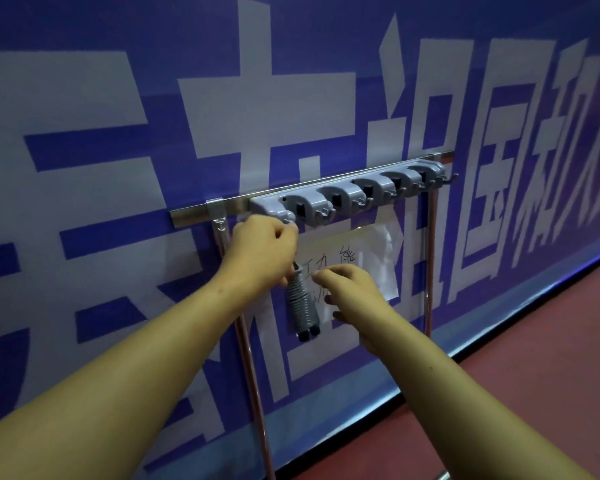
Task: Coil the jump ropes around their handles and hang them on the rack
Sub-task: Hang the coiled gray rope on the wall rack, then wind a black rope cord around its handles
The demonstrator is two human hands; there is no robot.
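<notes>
Left hand (260,247) raised to the left end of a long grey plastic rack (347,194) of rounded clamps and small hooks, fingers curled in tight against the endmost hook, clamped on the top of a grey jump rope (303,303) wound in tight coils round its pair of black handles; bundle hanging upright below that hand, against the wall, upper end hidden behind the thumb, black handle tips lowest; impossible to tell whether any loop sits on the hook. Right hand (350,289) just right of the bundle, fingers apart and loosely bent, holding nothing; fingertips near the coils, contact not clear. Rack mounted on a thin shiny metal rail (194,214); behind the hands, a white paper sheet (364,251) with handwritten marks; two slim coppery tubes (253,375) down the blue banner wall (309,36) with large white characters; dull red floor (551,341) at lower right.
</notes>
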